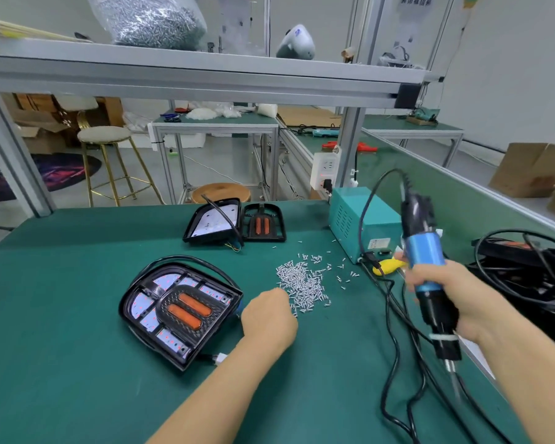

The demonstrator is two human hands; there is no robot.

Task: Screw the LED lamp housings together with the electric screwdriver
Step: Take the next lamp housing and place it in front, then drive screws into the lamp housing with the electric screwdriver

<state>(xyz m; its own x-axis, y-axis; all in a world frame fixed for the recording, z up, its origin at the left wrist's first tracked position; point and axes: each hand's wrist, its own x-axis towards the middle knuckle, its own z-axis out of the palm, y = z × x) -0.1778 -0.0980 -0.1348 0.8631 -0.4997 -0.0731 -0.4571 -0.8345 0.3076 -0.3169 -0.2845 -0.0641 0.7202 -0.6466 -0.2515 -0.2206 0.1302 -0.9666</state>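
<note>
Left hand (269, 317) sits at the near edge of the screw pile (303, 281), fingers curled under; whether it pinches a screw I cannot tell. Right hand (452, 294) grips the electric screwdriver (426, 270), right of the pile. The lamp housing (180, 307), left of the pile, looks closed up but unscrewed; a second, open housing (215, 222) waits behind. Green bench (61, 347), shelf above, stools beyond.

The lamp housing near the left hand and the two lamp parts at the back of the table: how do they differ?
The near lamp housing is one closed unit, its grille with orange strips fitted over the white LED board. The far parts lie separate: the open shell tilted, showing its bare white board, the grille cover flat beside it. Both sets are black, with black cables.
</note>
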